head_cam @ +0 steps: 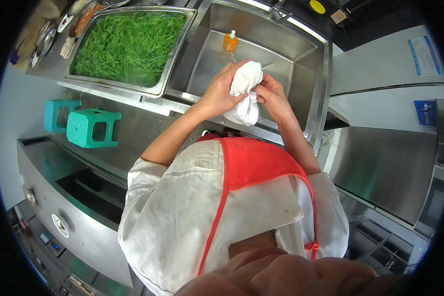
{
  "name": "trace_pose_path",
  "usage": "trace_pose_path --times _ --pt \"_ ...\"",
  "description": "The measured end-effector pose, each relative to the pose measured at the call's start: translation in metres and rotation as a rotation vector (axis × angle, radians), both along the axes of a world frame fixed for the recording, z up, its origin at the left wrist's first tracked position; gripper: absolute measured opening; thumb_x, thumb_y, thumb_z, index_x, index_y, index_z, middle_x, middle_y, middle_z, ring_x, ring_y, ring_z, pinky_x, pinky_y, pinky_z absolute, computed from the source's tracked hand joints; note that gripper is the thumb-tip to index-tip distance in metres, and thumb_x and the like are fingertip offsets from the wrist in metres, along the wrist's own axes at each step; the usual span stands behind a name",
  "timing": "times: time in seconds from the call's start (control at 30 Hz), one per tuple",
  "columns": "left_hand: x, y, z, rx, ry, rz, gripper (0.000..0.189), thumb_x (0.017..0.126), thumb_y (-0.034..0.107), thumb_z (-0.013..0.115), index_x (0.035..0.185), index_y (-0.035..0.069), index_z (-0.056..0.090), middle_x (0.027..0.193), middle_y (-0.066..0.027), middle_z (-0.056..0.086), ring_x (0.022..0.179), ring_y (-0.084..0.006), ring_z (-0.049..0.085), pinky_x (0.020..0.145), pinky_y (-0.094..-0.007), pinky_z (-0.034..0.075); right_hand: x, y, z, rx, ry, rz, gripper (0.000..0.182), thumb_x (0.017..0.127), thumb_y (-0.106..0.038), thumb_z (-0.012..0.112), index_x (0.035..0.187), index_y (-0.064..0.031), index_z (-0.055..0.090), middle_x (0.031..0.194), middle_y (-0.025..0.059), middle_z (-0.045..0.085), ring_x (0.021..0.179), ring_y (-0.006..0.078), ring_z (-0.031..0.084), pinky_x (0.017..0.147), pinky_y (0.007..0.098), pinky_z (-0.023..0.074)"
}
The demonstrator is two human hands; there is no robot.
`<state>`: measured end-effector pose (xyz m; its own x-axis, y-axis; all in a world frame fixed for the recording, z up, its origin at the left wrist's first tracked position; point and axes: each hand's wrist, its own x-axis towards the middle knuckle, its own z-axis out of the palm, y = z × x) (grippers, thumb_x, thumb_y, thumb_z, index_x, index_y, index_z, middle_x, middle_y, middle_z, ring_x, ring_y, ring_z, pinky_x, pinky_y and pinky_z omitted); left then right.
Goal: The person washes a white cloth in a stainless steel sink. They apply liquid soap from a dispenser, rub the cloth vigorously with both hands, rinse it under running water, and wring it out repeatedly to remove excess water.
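A bunched white cloth (246, 79) is between my two hands, over the near part of a stainless steel sink (303, 66). My left hand (222, 90) grips the cloth from the left, fingers behind it and thumb across its front. From the right, my right hand (272, 90) pinches the cloth's edge between thumb and fingers. The lower end of the cloth hangs down near the sink's front rim. Inside the sink, beyond my hands, stands an orange pump bottle (230, 41) with a white top.
Left of the sink, a steel tray (162, 85) holds cut leafy greens (129, 48). A faucet (275, 13) rises at the sink's back rim. Dishes lie at the far left. Green plastic stools (83, 129) stand below the counter, and a steel worktable (85, 244) is at lower left.
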<state>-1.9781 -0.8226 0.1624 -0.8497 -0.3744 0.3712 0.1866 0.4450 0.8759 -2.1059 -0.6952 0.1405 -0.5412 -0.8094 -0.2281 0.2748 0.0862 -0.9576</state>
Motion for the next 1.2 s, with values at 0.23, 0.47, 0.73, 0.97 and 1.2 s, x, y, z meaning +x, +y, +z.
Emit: trace_pose_path --times 0.23,0.47,0.73,0.97,1.2 --pt "0.008 -0.01 -0.025 0.209 -0.048 -0.111 0.071 0.066 0.005 0.07 0.13 0.01 0.039 0.118 -0.0131 0.045 0.109 -0.0256 0.049 0.092 -0.0339 0.04 0.001 0.001 0.02 -0.086 -0.284 -0.133 0.011 0.083 -0.013 0.053 0.088 -0.0026 0.053 0.074 0.0014 0.052 0.061 0.0067 0.045 0.048 0.0203 0.0302" --pt "0.013 -0.033 -0.046 0.524 -0.07 -0.625 0.1 0.063 0.019 0.077 0.141 0.01 0.014 0.132 -0.0119 0.037 0.12 -0.0216 0.039 0.1 -0.0324 0.032 0.0 0.01 0.047 -0.16 -0.648 -0.254 0.025 0.081 -0.011 0.053 0.101 0.0038 0.053 0.099 0.0152 0.06 0.092 0.0261 0.058 0.087 0.0382 0.0443" --pt "0.0 -0.043 -0.075 1.283 0.261 -0.931 0.098 0.07 0.065 0.052 0.138 0.005 0.017 0.138 -0.0166 0.03 0.127 -0.0228 0.032 0.105 -0.0371 0.026 0.029 0.011 0.106 -0.252 -0.539 0.038 0.039 0.08 -0.006 0.051 0.116 0.0097 0.045 0.108 0.0189 0.056 0.101 0.0271 0.056 0.089 0.0391 0.0444" --pt "-0.024 -0.015 -0.085 1.283 0.015 -0.495 0.053 0.09 0.034 0.047 0.13 0.0 0.036 0.129 -0.0123 0.045 0.115 -0.0195 0.047 0.098 -0.0333 0.037 -0.02 -0.001 0.107 -0.143 -0.057 -0.188 0.037 0.079 -0.01 0.056 0.111 0.0069 0.049 0.099 0.0141 0.059 0.089 0.0211 0.058 0.083 0.0316 0.0465" --pt "-0.028 -0.032 -0.068 2.104 0.442 -0.909 0.051 0.086 0.031 0.045 0.129 0.003 0.038 0.131 -0.0136 0.043 0.119 -0.0318 0.042 0.098 -0.0465 0.035 -0.077 0.014 0.052 0.08 -0.023 -0.388 0.009 0.082 -0.011 0.053 0.086 -0.0028 0.056 0.079 0.0062 0.059 0.069 0.0138 0.058 0.062 0.0237 0.0463"
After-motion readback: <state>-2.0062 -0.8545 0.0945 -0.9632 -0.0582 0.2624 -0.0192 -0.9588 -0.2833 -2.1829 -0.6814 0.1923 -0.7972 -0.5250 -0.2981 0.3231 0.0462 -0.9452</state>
